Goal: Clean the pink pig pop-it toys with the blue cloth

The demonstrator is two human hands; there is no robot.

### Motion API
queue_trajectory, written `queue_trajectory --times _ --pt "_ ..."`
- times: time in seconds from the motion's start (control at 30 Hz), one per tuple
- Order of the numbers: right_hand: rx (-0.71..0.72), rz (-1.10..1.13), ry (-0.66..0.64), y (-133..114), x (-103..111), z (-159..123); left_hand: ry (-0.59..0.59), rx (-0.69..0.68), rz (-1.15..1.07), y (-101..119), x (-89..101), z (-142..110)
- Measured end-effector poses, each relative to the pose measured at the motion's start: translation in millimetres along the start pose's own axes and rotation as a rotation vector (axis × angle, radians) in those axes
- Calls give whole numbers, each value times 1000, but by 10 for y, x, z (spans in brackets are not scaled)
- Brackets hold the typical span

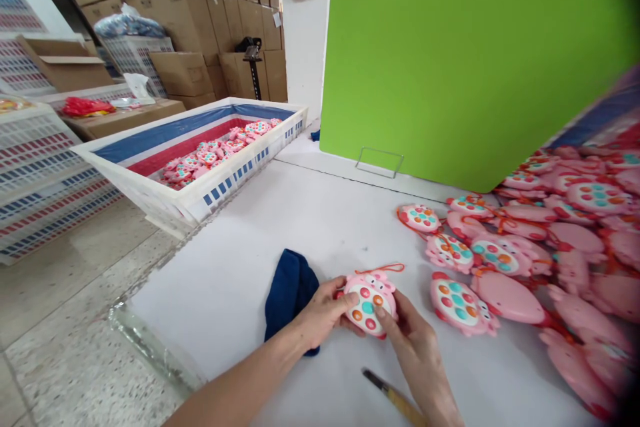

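A pink toy (369, 288) shaped like an animal is held above the white tabletop, its white face with coloured round buttons turned up. My left hand (330, 308) grips its left side, thumb on the face. On the right side my right hand (411, 332) is closed round the toy, its thumb over the buttons. An orange cord loop (393, 268) trails from the toy's top. Beside my left hand lies a dark blue cloth (287, 290), partly behind the wrist. A tool with a wooden handle (400, 406) and dark tip lies below my right hand.
Many similar pink toys (510, 294) are heaped at the right. A white plastic crate (240, 177) with more toys stands at the far left edge. A green board (450, 67) rises behind the table, with a bent wire frame (379, 162) at its foot. Cardboard boxes (185, 20) are stacked behind.
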State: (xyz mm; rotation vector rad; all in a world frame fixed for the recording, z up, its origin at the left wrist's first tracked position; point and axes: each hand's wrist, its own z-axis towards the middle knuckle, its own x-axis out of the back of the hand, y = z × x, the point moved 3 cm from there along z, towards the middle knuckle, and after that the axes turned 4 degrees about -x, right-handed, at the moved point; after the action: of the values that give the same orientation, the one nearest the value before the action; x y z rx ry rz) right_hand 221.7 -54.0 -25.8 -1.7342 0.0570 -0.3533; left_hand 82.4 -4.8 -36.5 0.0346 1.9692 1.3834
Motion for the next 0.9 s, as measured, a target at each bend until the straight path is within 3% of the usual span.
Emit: queue_trajectory --times 0.1,0.23,0.37,0.5,0.6,0.67,0.77,0.83,0.9 --pt "26 45 -15 -22 -21 -17 -5 0 21 2 -27 -23" --pt "24 -59 95 -10 12 -23 -13 -8 122 26 -46 -43" --pt "10 -47 40 -13 4 -27 14 -55 227 46 -12 -28" --pt "-21 42 34 8 14 -8 58 -12 175 -58 -26 -30" --pt "39 -133 155 39 202 31 115 26 64 -16 -1 -38" --pt "78 -281 338 63 471 42 220 -33 -31 275 133 -29" --pt "89 -532 608 113 917 31 451 -277 -206 1128 518 0" --pt "110 -724 674 158 1086 57 507 -453 -302 1722 738 16" --pt "130 -881 653 214 1116 139 522 -486 -310 2036 813 32"
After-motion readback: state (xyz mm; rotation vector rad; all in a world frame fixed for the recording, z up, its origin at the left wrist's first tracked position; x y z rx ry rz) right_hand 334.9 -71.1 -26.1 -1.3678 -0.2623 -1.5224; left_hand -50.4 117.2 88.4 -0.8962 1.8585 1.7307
